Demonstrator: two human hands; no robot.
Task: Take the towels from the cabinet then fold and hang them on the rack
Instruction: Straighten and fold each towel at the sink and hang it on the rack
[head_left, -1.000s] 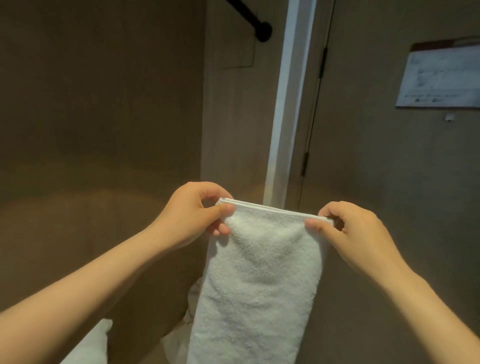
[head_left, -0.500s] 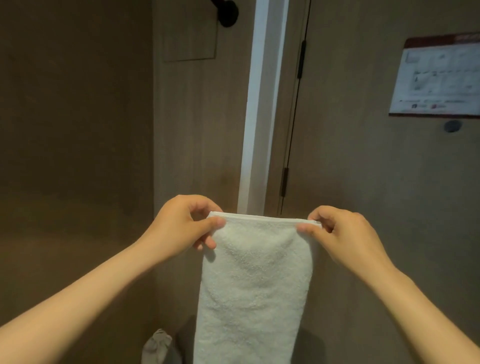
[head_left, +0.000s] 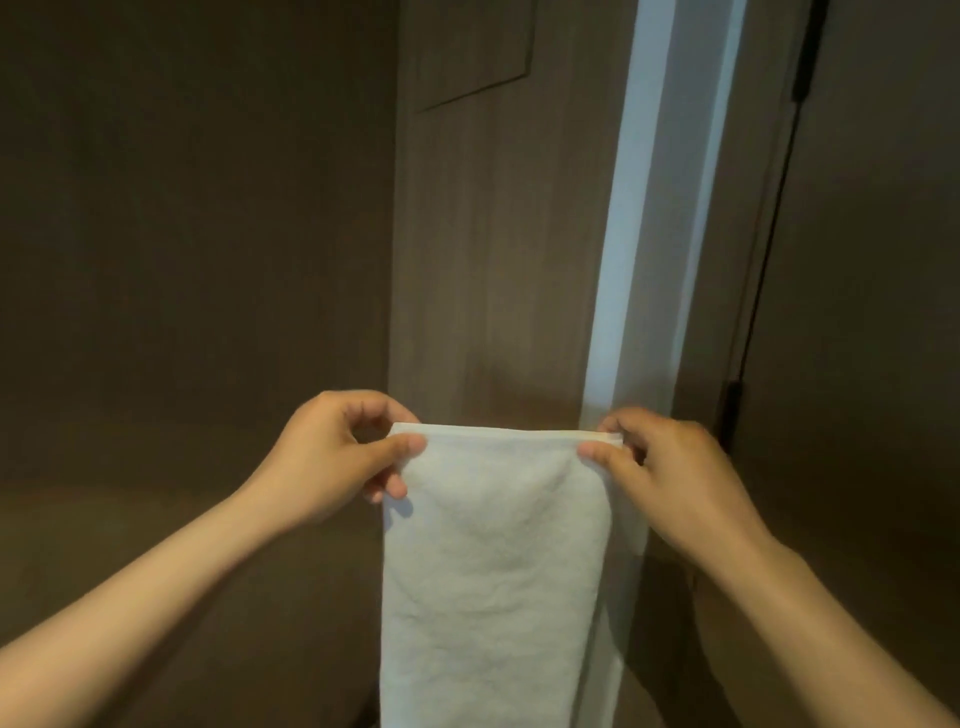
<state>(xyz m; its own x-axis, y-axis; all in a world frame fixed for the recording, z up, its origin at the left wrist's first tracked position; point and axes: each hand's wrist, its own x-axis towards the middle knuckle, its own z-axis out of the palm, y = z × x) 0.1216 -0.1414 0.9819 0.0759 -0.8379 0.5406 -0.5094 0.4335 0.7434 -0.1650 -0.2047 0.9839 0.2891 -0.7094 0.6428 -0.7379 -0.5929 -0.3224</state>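
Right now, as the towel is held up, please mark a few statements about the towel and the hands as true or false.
1. The left hand and the right hand each pinch a top corner of the white towel. True.
2. The towel is draped over a rack. False: it hangs freely from the two hands.
3. The towel reaches down past the bottom of the picture. True.
4. The right hand is open, away from the towel. False: it pinches the towel's right corner.

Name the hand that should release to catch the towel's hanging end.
Left, probably. The left hand and right hand pinch top corners of the towel; a second layer shows along the right edge, so that grip likely holds both.
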